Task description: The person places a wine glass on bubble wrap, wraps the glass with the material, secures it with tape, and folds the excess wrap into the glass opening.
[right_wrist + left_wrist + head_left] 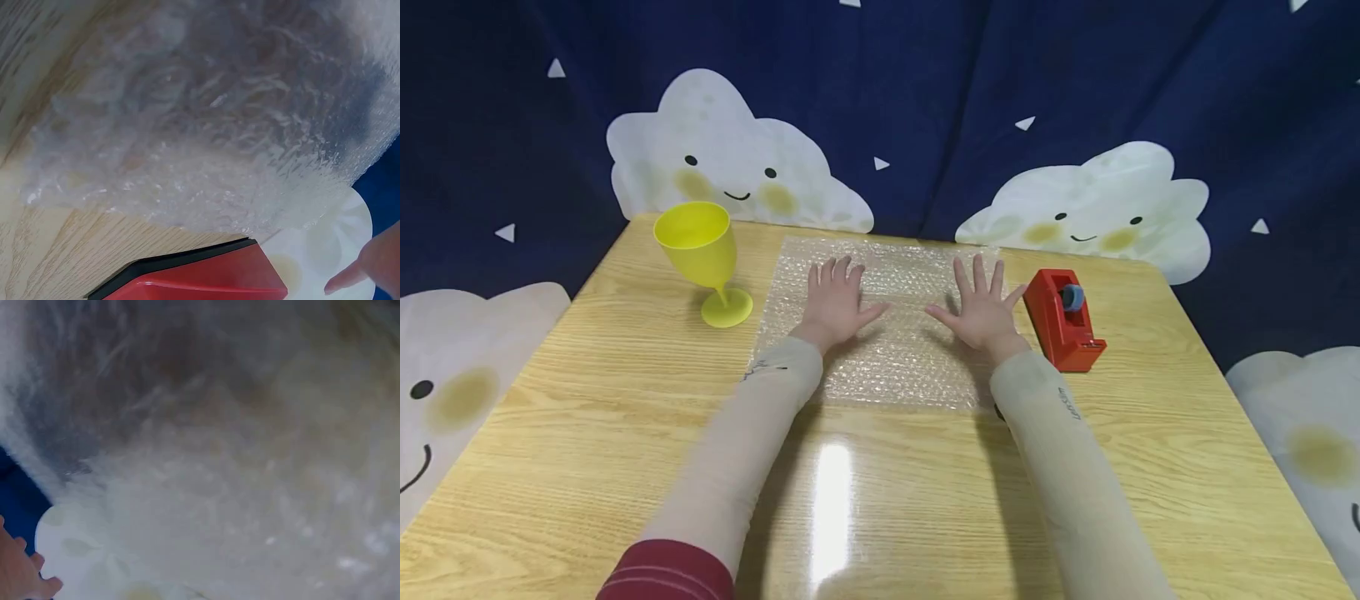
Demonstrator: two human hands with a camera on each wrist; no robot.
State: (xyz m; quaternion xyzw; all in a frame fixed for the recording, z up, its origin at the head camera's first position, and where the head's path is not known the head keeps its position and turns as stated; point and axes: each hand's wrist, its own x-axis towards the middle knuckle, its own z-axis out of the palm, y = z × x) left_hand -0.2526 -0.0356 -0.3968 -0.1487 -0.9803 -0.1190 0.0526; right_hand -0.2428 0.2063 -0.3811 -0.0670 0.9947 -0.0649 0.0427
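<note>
Bubble wrap lies flat on the bench in the head view, beneath the left hand and right hand, fingers spread wide as if to flatten it, while the yellow cup and tape dispenser stand to either side, perhaps leaving it room. The left wrist view blurs the sheet and crops the fingers, so contact is hard to judge. The right wrist view cuts off the dispenser and most of the hand.

The head camera looked down and forward from high over the table. Both wrist cameras looked from very near at the bubble wrap, which all three views shared.
</note>
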